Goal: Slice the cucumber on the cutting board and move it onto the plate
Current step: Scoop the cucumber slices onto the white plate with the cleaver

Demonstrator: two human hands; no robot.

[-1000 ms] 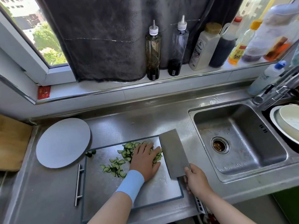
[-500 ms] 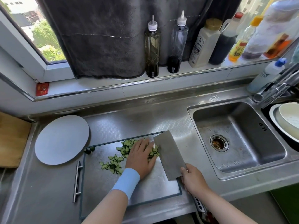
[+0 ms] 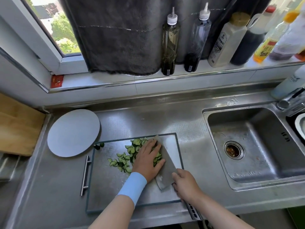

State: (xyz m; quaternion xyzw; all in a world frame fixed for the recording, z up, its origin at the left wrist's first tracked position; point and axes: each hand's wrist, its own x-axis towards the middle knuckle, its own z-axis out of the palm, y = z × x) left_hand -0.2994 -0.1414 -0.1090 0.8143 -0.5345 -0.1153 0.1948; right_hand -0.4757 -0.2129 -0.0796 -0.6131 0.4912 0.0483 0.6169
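We see the left hand (image 3: 147,160) flat on the cucumber slices (image 3: 127,156), fingers straight and close together, pressing them against the cleaver (image 3: 166,166) at its 3 o'clock. The right hand (image 3: 184,185) curls round the cleaver's handle. All slices lie on the cutting board (image 3: 107,187); the plate (image 3: 72,133) sits at the board's 10 o'clock.

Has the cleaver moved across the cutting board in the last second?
Yes. The cleaver has slid left, away from the right edge of the cutting board, up against the cucumber slices under the left hand.
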